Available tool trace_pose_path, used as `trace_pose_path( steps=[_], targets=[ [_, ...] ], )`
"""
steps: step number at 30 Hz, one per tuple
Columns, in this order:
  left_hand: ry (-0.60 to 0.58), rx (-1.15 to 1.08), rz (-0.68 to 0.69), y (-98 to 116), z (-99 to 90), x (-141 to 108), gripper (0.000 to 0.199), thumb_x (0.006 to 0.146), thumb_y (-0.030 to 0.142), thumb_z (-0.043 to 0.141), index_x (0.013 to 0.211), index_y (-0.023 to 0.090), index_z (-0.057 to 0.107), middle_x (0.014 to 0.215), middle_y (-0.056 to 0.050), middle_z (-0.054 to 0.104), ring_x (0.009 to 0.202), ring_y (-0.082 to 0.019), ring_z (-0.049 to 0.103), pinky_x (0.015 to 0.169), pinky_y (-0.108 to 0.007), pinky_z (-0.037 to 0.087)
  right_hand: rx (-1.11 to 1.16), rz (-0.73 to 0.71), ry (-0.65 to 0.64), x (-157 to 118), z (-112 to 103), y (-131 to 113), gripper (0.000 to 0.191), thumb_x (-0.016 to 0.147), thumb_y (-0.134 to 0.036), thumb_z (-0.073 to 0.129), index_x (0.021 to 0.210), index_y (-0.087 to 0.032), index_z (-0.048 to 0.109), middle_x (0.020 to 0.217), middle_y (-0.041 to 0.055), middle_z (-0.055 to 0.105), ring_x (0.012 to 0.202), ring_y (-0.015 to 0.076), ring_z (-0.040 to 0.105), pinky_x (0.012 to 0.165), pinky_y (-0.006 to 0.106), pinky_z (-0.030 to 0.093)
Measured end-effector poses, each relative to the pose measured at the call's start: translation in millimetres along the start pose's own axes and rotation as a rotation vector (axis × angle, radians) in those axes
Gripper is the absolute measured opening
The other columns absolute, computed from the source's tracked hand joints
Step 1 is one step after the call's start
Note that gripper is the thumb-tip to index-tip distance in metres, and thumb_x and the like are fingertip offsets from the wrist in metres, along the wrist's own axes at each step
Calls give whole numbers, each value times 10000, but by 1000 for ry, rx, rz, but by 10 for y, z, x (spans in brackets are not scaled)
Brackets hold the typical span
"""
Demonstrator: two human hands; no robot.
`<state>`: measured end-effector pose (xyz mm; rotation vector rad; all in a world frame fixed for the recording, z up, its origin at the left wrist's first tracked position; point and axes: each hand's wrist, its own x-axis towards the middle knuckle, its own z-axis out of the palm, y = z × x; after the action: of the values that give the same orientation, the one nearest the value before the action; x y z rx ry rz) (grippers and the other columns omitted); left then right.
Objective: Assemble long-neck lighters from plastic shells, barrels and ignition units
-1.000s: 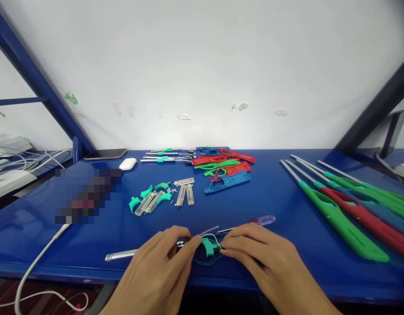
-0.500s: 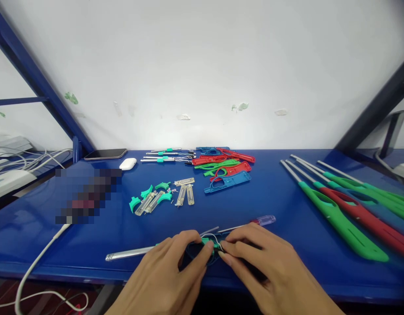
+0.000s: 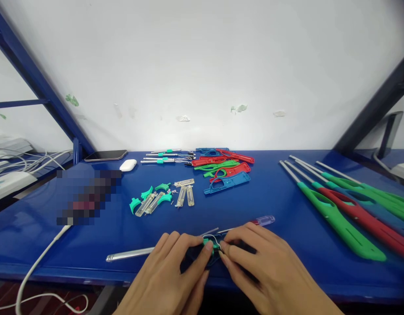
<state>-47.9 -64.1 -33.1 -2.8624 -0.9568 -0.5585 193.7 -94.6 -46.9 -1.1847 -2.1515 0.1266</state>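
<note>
Near the table's front edge, my left hand (image 3: 170, 271) is closed around a partly assembled long-nosed lighter in a dark blue half-casing. Its metal tube (image 3: 131, 254) sticks out to the left. A teal trigger piece (image 3: 206, 241) shows by the left fingertips. My right hand (image 3: 265, 262) pinches at the lighter's inside, by a thin white wire (image 3: 213, 237) that loops up between the hands. The fingers hide most of the casing. Just behind the right hand lies a screwdriver (image 3: 265, 220) with a clear purple handle.
Fuel tanks (image 3: 190, 196) and teal triggers (image 3: 135, 204) lie mid-table. Behind them are metal tubes with wires (image 3: 159, 161) and coloured half-casings (image 3: 228, 182). Several whole lighters (image 3: 339, 218) lie at right. A phone (image 3: 106, 155), a white case (image 3: 128, 165) and a cable (image 3: 40, 253) are at left.
Both hands stay at nearly the same spot on the lighter, with only slight finger shifts. The things on the table have not moved.
</note>
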Motion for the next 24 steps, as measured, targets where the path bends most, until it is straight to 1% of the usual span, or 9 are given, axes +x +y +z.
trace_pose_path(
  steps=[8,11,13,18,22,24],
  targets=[
    [22,21,6,20,16,-33,487,1008,101,475,1473,214,566,1234,-110,707,1011,-261,695,944,-478,633,14,19,-6,6,-1,9,200,1034,-108,565,1031,-271,682,1015,-1,728,906,215,679,931,408,541],
    [-4,7,-4,20,18,-39,502,999,80,474,1470,223,571,1239,-113,694,1003,-247,689,931,-455,638,29,61,-22,5,-18,-5,201,1024,-105,583,1037,-282,676,1036,-4,722,930,215,683,946,411,543],
    [-24,12,0,18,21,-43,524,987,63,475,1483,209,562,1231,-122,688,1005,-246,690,922,-443,643,39,78,-38,2,-28,-11,194,1020,-107,596,1031,-287,668,1050,-9,717,941,210,685,943,405,546],
    [-30,33,15,16,29,-49,541,970,50,465,1484,191,560,1217,-126,692,1009,-257,701,937,-472,645,51,69,-55,0,-39,-5,184,1033,-110,587,1030,-283,649,1076,-9,712,970,202,686,967,398,540],
    [10,36,28,22,55,-53,492,990,72,447,1451,181,581,1204,-119,710,990,-259,718,924,-479,654,51,64,-63,2,-51,-7,193,1031,-101,586,1030,-282,653,1075,-9,714,970,202,682,981,402,539],
    [30,31,27,25,71,-50,477,1004,98,453,1454,192,580,1218,-107,723,1002,-263,727,947,-494,648,57,65,-56,5,-53,-10,199,1028,-100,592,1036,-285,665,1066,-11,717,953,200,680,984,401,542]
  ],
)
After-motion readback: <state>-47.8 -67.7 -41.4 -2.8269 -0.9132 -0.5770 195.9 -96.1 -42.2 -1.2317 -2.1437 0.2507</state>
